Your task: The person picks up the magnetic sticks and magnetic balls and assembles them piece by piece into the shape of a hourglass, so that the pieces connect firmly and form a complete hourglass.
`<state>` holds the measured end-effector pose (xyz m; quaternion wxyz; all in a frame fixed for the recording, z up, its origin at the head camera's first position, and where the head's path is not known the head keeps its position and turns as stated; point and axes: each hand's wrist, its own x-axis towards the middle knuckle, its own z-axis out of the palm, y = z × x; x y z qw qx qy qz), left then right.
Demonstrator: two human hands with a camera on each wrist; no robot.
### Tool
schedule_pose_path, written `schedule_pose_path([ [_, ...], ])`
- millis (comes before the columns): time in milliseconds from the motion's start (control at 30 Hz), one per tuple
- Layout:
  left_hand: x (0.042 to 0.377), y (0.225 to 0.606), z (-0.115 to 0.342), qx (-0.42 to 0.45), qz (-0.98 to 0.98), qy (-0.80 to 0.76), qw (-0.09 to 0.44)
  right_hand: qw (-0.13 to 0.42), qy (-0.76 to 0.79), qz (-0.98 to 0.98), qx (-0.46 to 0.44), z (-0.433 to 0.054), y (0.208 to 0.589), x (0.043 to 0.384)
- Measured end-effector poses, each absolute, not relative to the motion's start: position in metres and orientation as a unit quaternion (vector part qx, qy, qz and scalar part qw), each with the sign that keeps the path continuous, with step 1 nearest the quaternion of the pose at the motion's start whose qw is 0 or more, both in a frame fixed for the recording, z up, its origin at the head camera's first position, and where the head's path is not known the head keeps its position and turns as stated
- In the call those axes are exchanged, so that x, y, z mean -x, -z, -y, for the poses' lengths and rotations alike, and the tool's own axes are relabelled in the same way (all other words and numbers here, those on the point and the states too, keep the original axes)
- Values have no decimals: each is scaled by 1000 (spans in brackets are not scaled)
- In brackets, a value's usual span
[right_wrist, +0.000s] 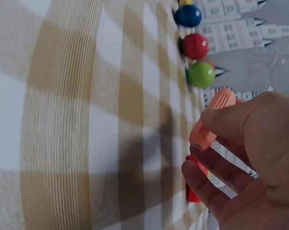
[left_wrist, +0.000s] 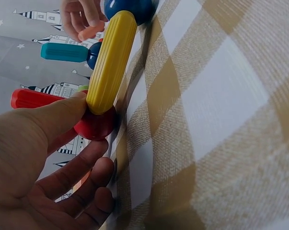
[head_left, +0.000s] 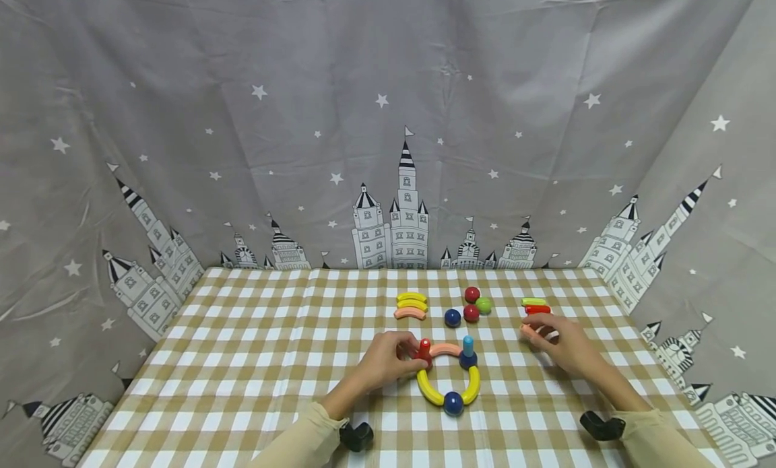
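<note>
A ring of curved sticks and balls lies on the table. Its parts include an orange curved stick (head_left: 445, 349), yellow curved sticks (head_left: 430, 390), a dark blue ball (head_left: 453, 403) at the front, another blue ball (head_left: 467, 361) and a red ball (left_wrist: 97, 125). Upright on the red ball is a red stick (head_left: 425, 346); a light blue stick (head_left: 468, 345) rises from the blue ball at the right. My left hand (head_left: 389, 357) pinches the red ball between thumb and fingers. Off to the right, my right hand (head_left: 564, 345) holds a short orange stick (right_wrist: 213, 117) between thumb and fingertips, above the cloth.
Behind the ring lie yellow and orange curved sticks (head_left: 411, 305). Loose red balls (head_left: 471, 313), a green ball (head_left: 483, 306) and a blue ball (head_left: 452, 318) stand beside them. A red stick (head_left: 537, 310) and a lime stick (head_left: 533, 301) lie beyond my right hand. A checked cloth (head_left: 254, 360) covers the table.
</note>
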<state>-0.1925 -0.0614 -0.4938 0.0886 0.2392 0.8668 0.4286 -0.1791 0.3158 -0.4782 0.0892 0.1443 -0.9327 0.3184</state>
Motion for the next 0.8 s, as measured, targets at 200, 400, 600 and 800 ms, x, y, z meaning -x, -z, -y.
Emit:
schedule_pose_path([
  [200, 192, 494, 61, -234, -865, -433, 95, 80, -351, 917, -170, -304, 468, 168],
  [400, 193, 493, 61, -237, -861, -440, 91, 50, -379, 911, -154, -290, 457, 156],
  [600, 193, 494, 62, -238, -860, -441, 94, 61, -385, 901, -191, -276, 452, 143],
  [800, 194, 494, 61, -237, -859, -443, 96, 36, -408, 887, -211, -261, 446, 135],
])
